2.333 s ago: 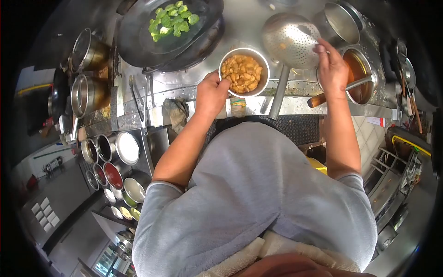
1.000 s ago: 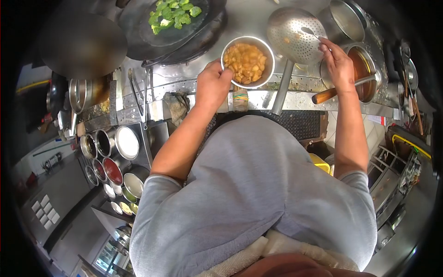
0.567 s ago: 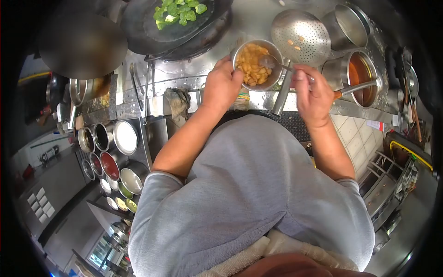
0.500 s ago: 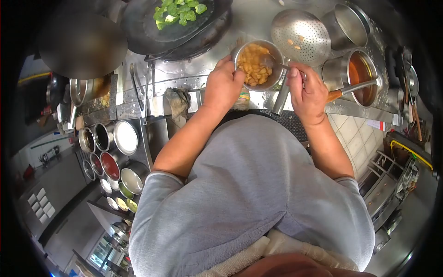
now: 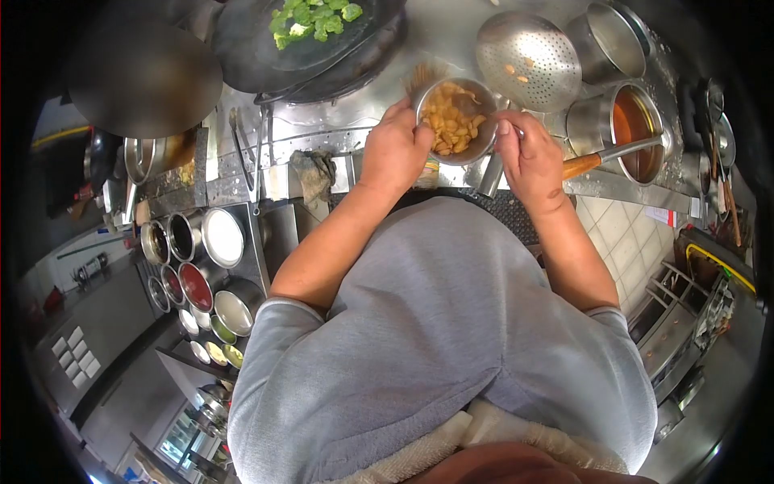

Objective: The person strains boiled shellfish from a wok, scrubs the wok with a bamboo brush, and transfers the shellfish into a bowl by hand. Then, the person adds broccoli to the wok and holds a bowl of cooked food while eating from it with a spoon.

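My left hand (image 5: 395, 149) grips a small metal bowl (image 5: 484, 142) by its left side, with the thumb on the rim. Chunky yellow-brown food pieces (image 5: 450, 133) lie inside in a glossy coating. In my right hand (image 5: 532, 161), the fingers are closed round the handle of a metal spoon (image 5: 488, 116). Its tip is down among the pieces at the bowl's upper right, partly hidden by them. The bowl is tilted towards me above the counter's front edge.
Beyond the bowl, a perforated strainer (image 5: 556, 68) holds a few pieces. To its right stand an empty-looking pot (image 5: 617, 48) and a pot of orange-brown liquid (image 5: 633, 113), crossed by a wooden-handled utensil (image 5: 582, 166). Green broccoli (image 5: 314, 20) sits in a dark wok (image 5: 250, 56).
The bowl and both hands have shifted slightly right. The spoon has moved within the food, and its handle now lies lower behind my right fingers.
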Motion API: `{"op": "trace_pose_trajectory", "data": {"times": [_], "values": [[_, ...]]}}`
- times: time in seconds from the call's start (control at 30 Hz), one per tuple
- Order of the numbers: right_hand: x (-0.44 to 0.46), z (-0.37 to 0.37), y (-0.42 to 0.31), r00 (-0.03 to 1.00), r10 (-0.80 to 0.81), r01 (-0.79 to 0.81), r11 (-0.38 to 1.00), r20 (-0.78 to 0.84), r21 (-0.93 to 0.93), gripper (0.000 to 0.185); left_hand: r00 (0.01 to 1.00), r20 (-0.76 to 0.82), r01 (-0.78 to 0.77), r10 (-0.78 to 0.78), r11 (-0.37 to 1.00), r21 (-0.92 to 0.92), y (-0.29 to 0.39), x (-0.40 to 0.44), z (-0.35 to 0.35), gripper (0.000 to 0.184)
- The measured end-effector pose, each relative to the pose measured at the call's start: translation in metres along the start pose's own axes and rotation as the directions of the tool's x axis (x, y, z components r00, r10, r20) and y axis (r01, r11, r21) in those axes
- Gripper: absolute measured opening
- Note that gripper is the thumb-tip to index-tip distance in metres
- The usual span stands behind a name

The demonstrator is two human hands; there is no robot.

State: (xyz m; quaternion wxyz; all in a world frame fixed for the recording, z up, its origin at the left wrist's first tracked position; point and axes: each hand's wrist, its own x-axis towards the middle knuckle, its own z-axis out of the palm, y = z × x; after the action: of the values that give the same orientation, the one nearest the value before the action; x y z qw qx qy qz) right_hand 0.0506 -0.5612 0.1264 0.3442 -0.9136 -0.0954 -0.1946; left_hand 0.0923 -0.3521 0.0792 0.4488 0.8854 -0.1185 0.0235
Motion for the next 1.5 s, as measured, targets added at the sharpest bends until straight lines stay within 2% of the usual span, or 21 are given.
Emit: {"op": "trace_pose_trajectory", "data": {"times": [0.07, 0.17, 0.2, 0.27, 0.37, 0.47, 0.57, 0.67, 0.77, 0.8, 0.9, 1.07, 1.17, 1.27, 1.3, 1.4, 1.43, 1.5], "values": [[0.007, 0.001, 0.006, 0.991, -0.126, 0.128, 0.991, 0.052, -0.027, 0.011, 1.0, 0.002, -0.008, 0.008, 1.0, 0.028, -0.002, -0.001, 0.002, 0.023], [0.009, 0.002, 0.013, 0.986, -0.154, 0.154, 0.988, 0.064, 0.003, 0.013, 0.999, 0.034, -0.009, 0.006, 0.996, 0.085, -0.006, -0.001, 0.003, 0.027], [0.008, 0.0, 0.013, 0.998, 0.02, -0.026, 0.996, 0.061, 0.088, 0.013, 0.999, 0.038, 0.008, -0.011, 0.998, 0.06, -0.006, -0.001, 0.002, 0.027], [0.004, -0.007, 0.012, 0.928, 0.358, -0.372, 0.895, 0.1, 0.247, 0.016, 0.998, 0.045, 0.045, -0.045, 0.999, 0.008, -0.004, -0.002, 0.0, 0.026], [0.002, -0.003, 0.026, 0.794, 0.598, -0.559, 0.644, 0.113, 0.523, 0.02, 0.997, 0.044, 0.056, -0.058, 0.998, 0.029, -0.007, -0.002, 0.0, 0.025], [-0.001, -0.004, 0.028, 0.768, 0.626, -0.56, 0.555, 0.134, 0.615, 0.021, 0.997, 0.039, 0.063, -0.064, 0.998, 0.029, -0.003, 0.0, -0.003, 0.025], [-0.004, -0.005, 0.025, 0.763, 0.636, -0.564, 0.569, 0.115, 0.598, 0.02, 0.977, 0.099, 0.193, -0.19, 0.981, -0.019, 0.0, 0.003, -0.007, 0.025], [-0.012, 0.001, 0.033, 0.796, 0.589, -0.515, 0.539, 0.139, 0.666, 0.02, 0.986, 0.073, 0.151, -0.151, 0.988, 0.0, -0.001, 0.001, -0.005, 0.025], [-0.011, 0.006, 0.038, 0.73, 0.661, -0.571, 0.448, 0.174, 0.688, 0.021, 0.999, 0.003, 0.048, -0.048, 0.999, -0.009, -0.007, 0.0, 0.002, 0.025], [-0.01, 0.006, 0.039, 0.71, 0.683, -0.571, 0.414, 0.172, 0.709, 0.022, 0.998, 0.011, 0.062, -0.062, 0.998, -0.012, -0.007, 0.0, 0.001, 0.025], [-0.006, -0.002, 0.045, 0.655, 0.732, -0.556, 0.301, 0.185, 0.775, 0.025, 0.99, 0.041, 0.135, -0.133, 0.99, -0.05, -0.007, 0.0, -0.002, 0.025], [0.011, -0.026, 0.041, 0.652, 0.743, -0.48, 0.255, 0.147, 0.839, 0.027, 0.95, 0.116, 0.305, -0.289, 0.938, -0.166, -0.015, 0.005, 0.0, 0.025], [0.022, -0.047, 0.048, 0.628, 0.769, -0.431, 0.212, 0.122, 0.877, 0.027, 0.916, 0.147, 0.401, -0.373, 0.862, -0.309, -0.001, 0.01, -0.004, 0.026], [0.035, -0.065, 0.077, 0.642, 0.765, -0.301, 0.309, -0.048, 0.902, 0.027, 0.906, 0.194, 0.417, -0.375, 0.869, -0.268, -0.001, 0.014, -0.008, 0.029], [0.036, -0.071, 0.098, 0.673, 0.735, -0.305, 0.371, -0.077, 0.877, 0.029, 0.923, 0.157, 0.385, -0.352, 0.868, -0.314, -0.005, 0.013, -0.004, 0.027], [0.056, -0.07, 0.108, 0.732, 0.676, -0.499, 0.616, -0.083, 0.61, 0.033, 0.901, 0.168, 0.433, -0.4, 0.86, -0.27, -0.009, 0.013, -0.004, 0.026], [0.058, -0.066, 0.117, 0.766, 0.642, -0.547, 0.637, 0.019, 0.542, 0.034, 0.918, 0.148, 0.393, -0.368, 0.893, -0.218, -0.013, 0.013, -0.004, 0.026], [0.058, -0.066, 0.118, 0.875, 0.48, -0.467, 0.872, -0.066, 0.15, 0.032, 0.903, 0.166, 0.427, -0.395, 0.868, -0.256, -0.009, 0.012, -0.005, 0.026]]}}
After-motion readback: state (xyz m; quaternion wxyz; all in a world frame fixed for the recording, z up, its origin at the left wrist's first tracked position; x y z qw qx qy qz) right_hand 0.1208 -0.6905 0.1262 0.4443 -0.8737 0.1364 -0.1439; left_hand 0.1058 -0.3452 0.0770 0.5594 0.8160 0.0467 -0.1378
